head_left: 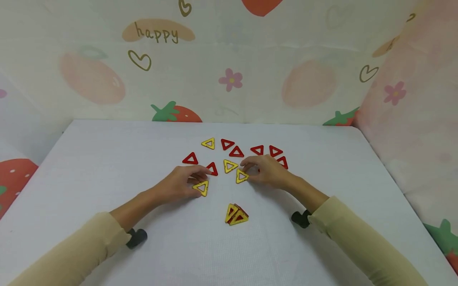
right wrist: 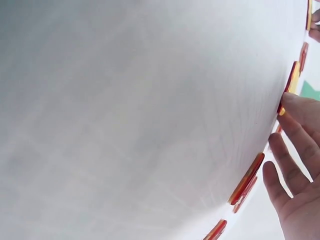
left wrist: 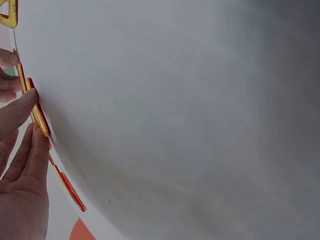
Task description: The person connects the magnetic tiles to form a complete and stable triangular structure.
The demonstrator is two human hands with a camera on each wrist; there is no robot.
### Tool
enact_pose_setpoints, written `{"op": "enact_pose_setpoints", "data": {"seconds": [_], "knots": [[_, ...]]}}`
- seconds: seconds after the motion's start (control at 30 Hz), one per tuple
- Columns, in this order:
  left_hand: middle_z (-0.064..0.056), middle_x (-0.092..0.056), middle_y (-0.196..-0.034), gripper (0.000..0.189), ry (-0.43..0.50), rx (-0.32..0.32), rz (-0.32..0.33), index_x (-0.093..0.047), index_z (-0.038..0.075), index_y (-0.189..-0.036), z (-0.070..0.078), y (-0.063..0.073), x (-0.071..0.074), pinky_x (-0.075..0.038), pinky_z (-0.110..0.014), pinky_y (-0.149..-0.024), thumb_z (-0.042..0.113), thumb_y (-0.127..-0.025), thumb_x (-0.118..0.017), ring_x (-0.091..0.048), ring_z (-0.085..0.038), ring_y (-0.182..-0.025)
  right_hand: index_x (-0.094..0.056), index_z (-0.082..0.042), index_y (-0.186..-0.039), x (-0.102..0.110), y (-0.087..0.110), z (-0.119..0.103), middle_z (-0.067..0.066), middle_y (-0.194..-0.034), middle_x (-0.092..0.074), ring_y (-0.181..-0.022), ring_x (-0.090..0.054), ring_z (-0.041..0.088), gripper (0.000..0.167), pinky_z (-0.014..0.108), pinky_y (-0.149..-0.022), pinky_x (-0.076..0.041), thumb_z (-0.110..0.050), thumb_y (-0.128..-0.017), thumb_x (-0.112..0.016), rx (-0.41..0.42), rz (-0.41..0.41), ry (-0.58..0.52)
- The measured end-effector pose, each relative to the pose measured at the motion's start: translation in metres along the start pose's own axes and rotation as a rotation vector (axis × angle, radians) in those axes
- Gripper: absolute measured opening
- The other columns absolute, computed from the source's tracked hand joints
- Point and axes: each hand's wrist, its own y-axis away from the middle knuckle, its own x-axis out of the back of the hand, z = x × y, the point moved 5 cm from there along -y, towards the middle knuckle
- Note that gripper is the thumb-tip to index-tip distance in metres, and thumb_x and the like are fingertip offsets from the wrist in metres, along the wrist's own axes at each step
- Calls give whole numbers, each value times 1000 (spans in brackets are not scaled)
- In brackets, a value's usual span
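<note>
My left hand (head_left: 180, 183) pinches a yellow triangular frame tile (head_left: 201, 188) between thumb and fingers, low over the white table. In the left wrist view, that tile (left wrist: 43, 119) is edge-on, with red showing along its edge. To the right, my right hand (head_left: 266, 171) pinches another yellow triangular tile (head_left: 241, 176) by its right corner. The right wrist view shows thumb and finger at the end of this tile (right wrist: 288, 90). Just beyond the hands lies a loose yellow triangle (head_left: 230, 166). A red triangle (head_left: 212, 168) is partly behind the left fingertips.
Nearer on the table (head_left: 143, 270) sits a small cluster of yellow and red triangles (head_left: 237, 215), joined or overlapping. Farther back lie a yellow triangle (head_left: 208, 143) and several red triangles (head_left: 236, 151), some partly behind the right hand. A patterned cloth (head_left: 257, 47) hangs behind.
</note>
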Motion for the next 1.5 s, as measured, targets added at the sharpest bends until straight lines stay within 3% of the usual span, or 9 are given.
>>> {"op": "enact_pose_setpoints", "data": {"seconds": [0.47, 0.7, 1.07, 1.5], "knots": [[-6, -68, -113, 43, 35, -9, 9, -63, 2, -122, 5, -12, -9, -54, -33, -94, -1, -81, -79, -64, -19, -104, -69, -6, -119, -5, 1, -1, -1, -99, -73, -99, -66, 15, 34, 35, -93, -54, -7, -87, -77, 2, -34, -9], [-8, -68, -114, 45, 21, -31, 7, -63, 0, -123, 10, -16, -14, -54, -35, -94, 0, -82, -80, -65, -21, -105, -69, -6, -120, -8, 2, -5, -3, -96, -73, -94, -65, 13, 35, 30, -89, -55, -7, -86, -77, 1, -68, -10], [-8, -69, -113, 44, 8, -45, 11, -62, -1, -123, 14, -23, -19, -54, -36, -94, 1, -82, -79, -65, -21, -105, -73, -5, -115, -13, 2, -11, 0, -103, -72, -86, -63, 11, 29, 22, -80, -54, -6, -86, -77, 72, -118, -22], [-6, -68, -112, 45, -14, -31, 3, -63, 1, -122, 15, -28, -24, -55, -32, -92, 2, -81, -81, -65, -18, -103, -76, -7, -109, -17, 0, -16, -2, -96, -71, -82, -60, 9, 21, 20, -77, -53, -8, -87, -76, 73, -146, 13]]}}
